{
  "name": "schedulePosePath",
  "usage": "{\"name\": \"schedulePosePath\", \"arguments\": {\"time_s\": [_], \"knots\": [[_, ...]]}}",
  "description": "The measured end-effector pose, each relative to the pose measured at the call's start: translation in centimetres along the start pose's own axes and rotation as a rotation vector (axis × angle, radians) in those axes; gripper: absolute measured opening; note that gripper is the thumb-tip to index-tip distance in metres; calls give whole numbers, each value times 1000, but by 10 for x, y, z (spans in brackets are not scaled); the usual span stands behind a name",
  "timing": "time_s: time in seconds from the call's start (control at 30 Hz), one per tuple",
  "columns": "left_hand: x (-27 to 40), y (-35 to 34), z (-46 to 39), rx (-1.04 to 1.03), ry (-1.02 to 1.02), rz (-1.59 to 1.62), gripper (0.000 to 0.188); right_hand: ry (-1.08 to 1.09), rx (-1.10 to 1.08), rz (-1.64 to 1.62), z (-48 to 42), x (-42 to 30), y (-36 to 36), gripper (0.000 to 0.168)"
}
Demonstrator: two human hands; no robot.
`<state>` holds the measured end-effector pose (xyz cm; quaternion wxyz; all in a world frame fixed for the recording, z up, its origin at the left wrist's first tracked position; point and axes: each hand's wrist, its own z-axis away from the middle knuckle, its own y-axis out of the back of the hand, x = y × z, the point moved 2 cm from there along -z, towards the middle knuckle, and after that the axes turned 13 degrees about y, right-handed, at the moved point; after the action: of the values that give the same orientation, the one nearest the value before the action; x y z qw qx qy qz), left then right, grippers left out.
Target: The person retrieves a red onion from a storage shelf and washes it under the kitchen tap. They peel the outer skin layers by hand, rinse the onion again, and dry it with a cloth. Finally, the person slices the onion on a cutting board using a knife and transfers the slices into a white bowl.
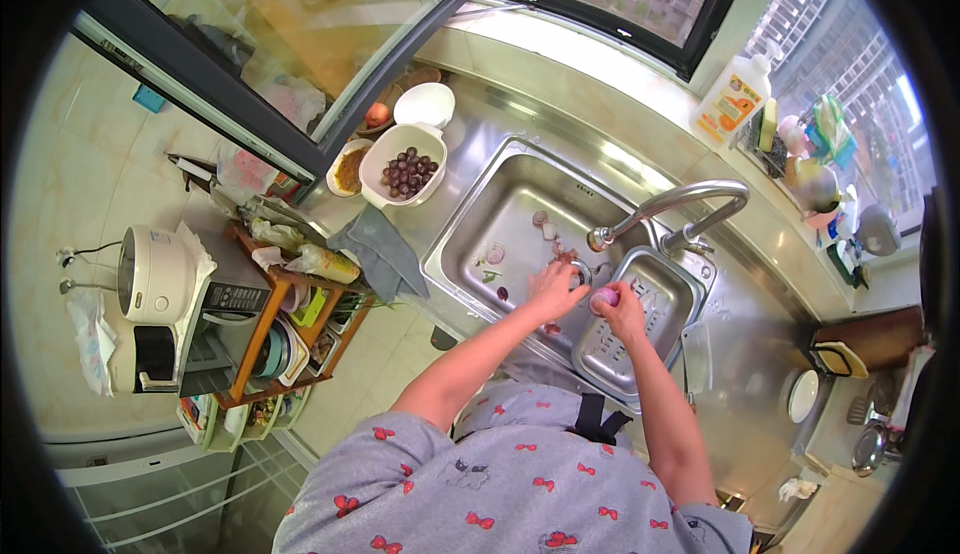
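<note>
My right hand (626, 318) holds a peeled purple-red onion (604, 299) over the left edge of a perforated metal draining tray (630, 344). My left hand (553, 291) is low in the stainless steel sink (480, 209), fingers spread beside the drain (581, 273), near reddish scraps; whether it touches them I cannot tell. Onion peelings and cut ends (550, 231), an onion slice (495, 254) and a green scrap (490, 276) lie on the sink floor. The curved faucet (675, 194) arches above, with no water seen running.
A white basin of grapes (412, 138), a bowl of brown food (349, 170) and a grey cloth (379, 246) lie left of the sink. A cleaver (697, 359) rests to the right. An open window frame (390, 74) juts over the left counter. A detergent bottle (733, 100) stands on the ledge.
</note>
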<state>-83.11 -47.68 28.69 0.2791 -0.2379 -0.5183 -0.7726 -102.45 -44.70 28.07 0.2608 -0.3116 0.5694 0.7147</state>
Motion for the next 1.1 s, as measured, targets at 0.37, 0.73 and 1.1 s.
{"name": "schedulePosePath", "arguments": {"time_s": [0.37,0.73,1.1], "knots": [[-101,58,-15,280,177,-76,52,-152,-19,-524,11,-12,-12,40],[-214,171,-5,798,678,-34,59,-251,39,-587,33,-9,-15,35],[-231,103,16,576,530,-18,31,-232,125,-648,54,7,-35,36]]}}
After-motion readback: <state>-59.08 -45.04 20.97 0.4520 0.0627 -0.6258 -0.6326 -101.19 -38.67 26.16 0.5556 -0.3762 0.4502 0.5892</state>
